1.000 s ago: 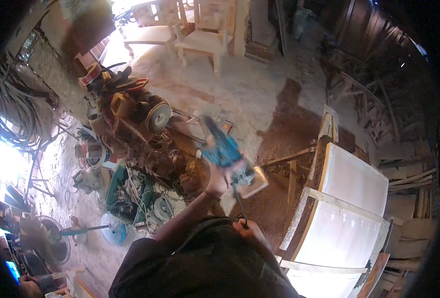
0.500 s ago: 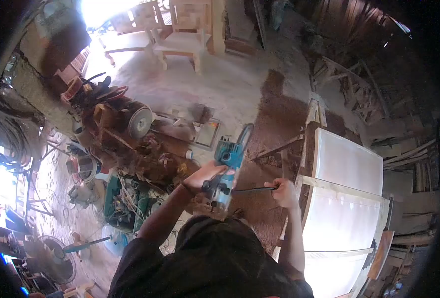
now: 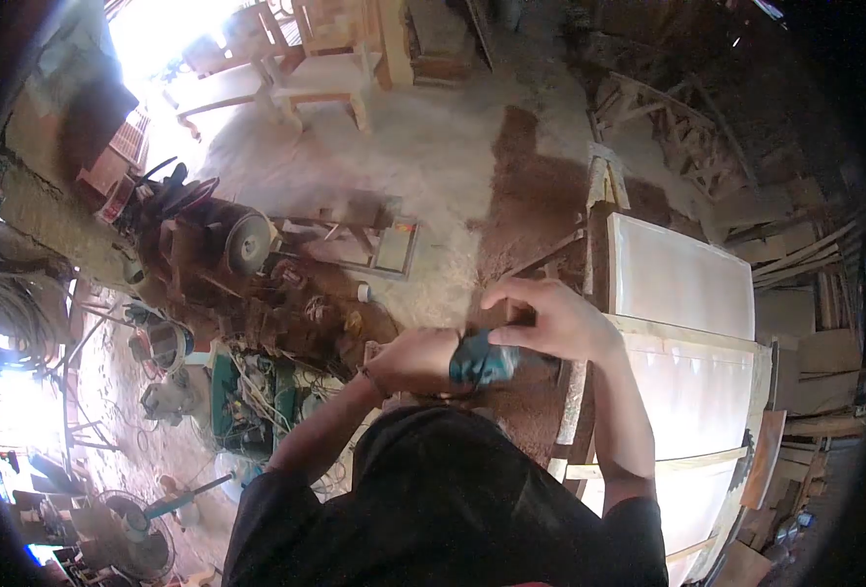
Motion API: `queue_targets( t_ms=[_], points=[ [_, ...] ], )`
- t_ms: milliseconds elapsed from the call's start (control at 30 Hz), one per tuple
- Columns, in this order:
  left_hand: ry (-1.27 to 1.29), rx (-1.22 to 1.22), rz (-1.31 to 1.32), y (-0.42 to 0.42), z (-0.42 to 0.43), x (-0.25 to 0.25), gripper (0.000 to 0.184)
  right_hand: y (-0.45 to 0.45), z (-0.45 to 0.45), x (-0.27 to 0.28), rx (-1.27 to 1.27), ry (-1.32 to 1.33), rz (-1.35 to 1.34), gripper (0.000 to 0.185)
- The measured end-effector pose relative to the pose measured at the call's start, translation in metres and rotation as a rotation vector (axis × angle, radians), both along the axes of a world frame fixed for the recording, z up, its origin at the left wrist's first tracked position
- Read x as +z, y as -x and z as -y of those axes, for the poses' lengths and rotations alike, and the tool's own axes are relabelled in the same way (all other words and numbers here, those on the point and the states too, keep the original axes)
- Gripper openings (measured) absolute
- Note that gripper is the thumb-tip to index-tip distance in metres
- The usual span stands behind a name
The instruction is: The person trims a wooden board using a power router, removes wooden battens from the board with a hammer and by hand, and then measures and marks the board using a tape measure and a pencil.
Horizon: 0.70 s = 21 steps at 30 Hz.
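Observation:
Close to my waist, my left hand (image 3: 413,358) is closed around a teal power tool (image 3: 482,361). The tool is foreshortened and blurred, and its far end is hidden from view. My right hand (image 3: 560,321) is just above and to the right of it, fingers curved and spread away from the thumb. Nothing shows in that hand's grasp. Its thumb tip overlaps the upper edge of the tool; whether they touch I cannot tell.
On my right, pale panels (image 3: 683,279) lie on a wooden frame. A dusty machine with a round disc (image 3: 249,243) stands left, near a green bin (image 3: 226,391) of cables. Wooden chairs (image 3: 325,78) are at the back, and a fan (image 3: 135,533) stands lower left.
My right hand has let go of the black cord, risen and opened beside the tool. The teal tool has turned and come down, so its long bar no longer shows.

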State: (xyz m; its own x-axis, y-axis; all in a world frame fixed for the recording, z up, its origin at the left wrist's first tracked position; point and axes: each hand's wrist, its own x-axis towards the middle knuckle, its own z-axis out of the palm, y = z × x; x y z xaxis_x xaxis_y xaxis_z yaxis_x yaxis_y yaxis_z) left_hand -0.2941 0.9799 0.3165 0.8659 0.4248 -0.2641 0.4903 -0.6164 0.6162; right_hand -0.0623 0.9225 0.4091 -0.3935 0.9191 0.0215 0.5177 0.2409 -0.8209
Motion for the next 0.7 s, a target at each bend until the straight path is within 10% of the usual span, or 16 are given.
queue_targets(
  t_ms=[533,700],
  points=[
    [-0.014,0.042,0.162,0.036,-0.016,0.026,0.077,-0.040,0.029,-0.103,-0.108,0.390,-0.531,0.030],
    [0.248,0.463,0.693,0.022,-0.006,-0.005,0.067,0.040,0.059,-0.140,-0.435,0.390,-0.604,0.044]
  ],
)
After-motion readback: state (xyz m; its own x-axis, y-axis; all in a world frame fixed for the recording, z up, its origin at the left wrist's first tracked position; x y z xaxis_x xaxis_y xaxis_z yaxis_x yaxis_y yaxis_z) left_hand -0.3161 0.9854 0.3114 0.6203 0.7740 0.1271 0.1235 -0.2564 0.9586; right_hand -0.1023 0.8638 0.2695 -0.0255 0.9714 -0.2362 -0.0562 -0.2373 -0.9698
